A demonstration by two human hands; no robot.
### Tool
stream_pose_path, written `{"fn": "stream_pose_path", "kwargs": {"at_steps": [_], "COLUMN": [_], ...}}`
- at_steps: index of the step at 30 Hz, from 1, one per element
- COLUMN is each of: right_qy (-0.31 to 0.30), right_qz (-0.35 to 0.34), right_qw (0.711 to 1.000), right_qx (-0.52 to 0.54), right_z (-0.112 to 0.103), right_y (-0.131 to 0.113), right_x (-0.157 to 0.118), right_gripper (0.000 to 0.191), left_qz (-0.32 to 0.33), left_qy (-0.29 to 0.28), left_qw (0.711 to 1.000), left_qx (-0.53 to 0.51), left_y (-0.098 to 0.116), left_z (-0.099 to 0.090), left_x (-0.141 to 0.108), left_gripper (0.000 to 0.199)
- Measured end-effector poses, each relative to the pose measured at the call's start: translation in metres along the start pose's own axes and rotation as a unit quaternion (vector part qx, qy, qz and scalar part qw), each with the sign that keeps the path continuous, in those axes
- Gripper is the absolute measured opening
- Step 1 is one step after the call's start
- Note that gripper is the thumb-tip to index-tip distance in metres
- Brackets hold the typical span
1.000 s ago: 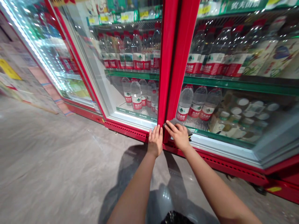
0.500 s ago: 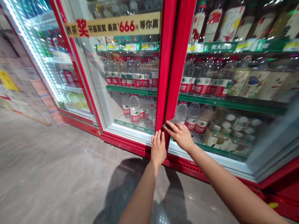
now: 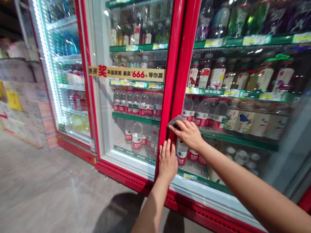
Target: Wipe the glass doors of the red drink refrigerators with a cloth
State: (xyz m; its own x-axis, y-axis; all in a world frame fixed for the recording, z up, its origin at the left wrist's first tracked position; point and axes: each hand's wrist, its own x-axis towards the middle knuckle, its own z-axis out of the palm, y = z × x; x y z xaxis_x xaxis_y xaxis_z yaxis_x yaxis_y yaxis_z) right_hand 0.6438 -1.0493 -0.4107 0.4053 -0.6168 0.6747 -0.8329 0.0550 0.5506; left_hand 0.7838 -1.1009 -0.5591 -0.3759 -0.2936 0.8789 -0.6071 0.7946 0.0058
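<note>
My right hand (image 3: 188, 133) presses a dark grey cloth (image 3: 175, 121) against the red frame of the right fridge door (image 3: 182, 74), about mid-height. Only a corner of the cloth shows above my fingers. My left hand (image 3: 167, 160) lies flat, fingers together, on the red frame of the left door (image 3: 167, 97), just below and to the left of the right hand. It holds nothing.
Behind the glass doors stand shelves of water bottles (image 3: 137, 103) and tea bottles (image 3: 264, 77). A yellow sticker strip (image 3: 126, 73) crosses the left door. Another lit cooler (image 3: 68, 81) stands further left, with stacked boxes (image 3: 21, 106) beyond. The floor (image 3: 48, 194) is grey stone.
Both hands have moved up the red door frames from near the bottom sill; the right hand and cloth rose furthest. The view has lifted, showing higher shelves.
</note>
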Motion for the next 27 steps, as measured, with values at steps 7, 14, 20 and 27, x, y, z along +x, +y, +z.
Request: {"fn": "stream_pose_path", "kwargs": {"at_steps": [7,14,20,27], "right_qy": [0.061,0.077,0.103,0.128], "right_qz": [0.055,0.041,0.079,-0.002], "right_qw": [0.996,0.996,0.991,0.990], "right_qx": [-0.020,-0.028,-0.031,-0.059], "right_z": [-0.034,-0.049,-0.068,-0.083], "right_y": [0.047,0.071,0.107,0.144], "right_x": [0.052,0.073,0.114,0.146], "right_gripper": [0.037,0.033,0.033,0.033], "left_qz": [0.065,0.102,0.104,0.083], "left_qy": [0.018,0.020,0.026,0.027], "left_qw": [0.997,0.993,0.993,0.996], "left_qx": [0.034,0.050,0.049,0.024], "left_y": [-0.012,-0.015,-0.009,-0.005], "left_z": [-0.015,-0.023,-0.030,-0.054], "left_x": [0.089,0.121,0.161,0.240], "left_gripper": [0.034,0.040,0.045,0.027]}}
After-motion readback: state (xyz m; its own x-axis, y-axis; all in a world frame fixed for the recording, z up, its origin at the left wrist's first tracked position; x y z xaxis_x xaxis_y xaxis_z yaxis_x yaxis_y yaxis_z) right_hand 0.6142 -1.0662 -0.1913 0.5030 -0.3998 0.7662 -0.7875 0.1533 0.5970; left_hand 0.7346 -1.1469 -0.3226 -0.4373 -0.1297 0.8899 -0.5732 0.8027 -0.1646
